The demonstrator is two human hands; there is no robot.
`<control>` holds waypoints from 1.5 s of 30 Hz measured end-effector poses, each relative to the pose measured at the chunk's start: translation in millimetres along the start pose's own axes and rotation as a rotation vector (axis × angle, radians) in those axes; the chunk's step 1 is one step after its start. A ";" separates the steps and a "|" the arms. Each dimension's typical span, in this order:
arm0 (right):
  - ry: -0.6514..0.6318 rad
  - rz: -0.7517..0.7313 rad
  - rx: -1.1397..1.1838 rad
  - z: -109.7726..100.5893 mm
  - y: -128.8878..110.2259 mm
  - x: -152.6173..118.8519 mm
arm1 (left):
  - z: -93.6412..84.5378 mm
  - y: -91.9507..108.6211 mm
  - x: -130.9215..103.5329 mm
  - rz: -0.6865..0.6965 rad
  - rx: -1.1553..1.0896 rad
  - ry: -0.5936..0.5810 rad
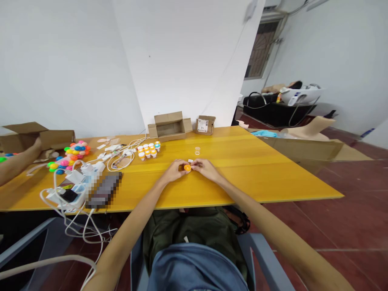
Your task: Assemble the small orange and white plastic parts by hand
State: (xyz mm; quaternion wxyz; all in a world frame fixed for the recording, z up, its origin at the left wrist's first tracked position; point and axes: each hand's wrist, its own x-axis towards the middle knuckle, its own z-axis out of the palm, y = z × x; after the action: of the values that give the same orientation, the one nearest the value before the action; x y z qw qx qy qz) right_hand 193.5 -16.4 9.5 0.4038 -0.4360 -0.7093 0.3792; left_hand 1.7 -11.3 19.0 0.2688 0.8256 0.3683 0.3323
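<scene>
Between the thumb and fingers of my left hand [173, 171] is a small orange round piece [187, 167], its open or hollow side facing up. My right hand [206, 169] is closed in a pinch at the right edge of that piece; what its fingertips hold is too small to make out. Just beyond the fingertips is a small white piece [190, 161]. A clear little cup [197, 150] stands on the table farther back. To the left, several small orange-and-white bottle-like items [147, 151] stand in a tight group, one with a blue-green band.
An open cardboard box [169, 128] and a smaller labelled box [205, 125] stand by the wall. Leftward lie white cables [133, 149], a power strip [87, 182], a pixelated dark device [104, 190] and colourful balls [79, 149]. Another person's arm [21, 161] reaches into a box [54, 139].
</scene>
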 end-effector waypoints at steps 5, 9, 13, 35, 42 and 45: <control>0.040 -0.013 0.023 2.9 5.7 -2.9 | -1.3 -0.1 0.0 -0.007 0.008 0.013; 0.049 -0.006 0.026 3.5 6.5 -2.2 | -1.4 -1.4 0.7 -0.024 -0.002 0.003; 0.049 0.011 0.029 3.3 8.0 -1.5 | -1.7 -3.8 0.9 -0.042 -0.023 -0.004; 0.046 -0.128 -0.246 3.5 -11.7 -5.8 | -0.1 -2.6 0.3 -0.042 0.007 0.041; 0.003 -0.075 -0.236 9.8 -16.7 -0.5 | 0.5 -3.8 0.3 -0.044 0.001 0.052; -0.022 -0.046 -0.306 9.3 -19.1 4.0 | 1.0 -3.7 0.1 -0.054 -0.010 0.065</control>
State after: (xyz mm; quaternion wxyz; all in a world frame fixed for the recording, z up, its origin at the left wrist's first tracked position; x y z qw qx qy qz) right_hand 178.0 -20.7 23.9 0.3333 -0.4718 -0.7730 0.2623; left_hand 0.9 -9.2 15.8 0.2696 0.8028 0.3975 0.3533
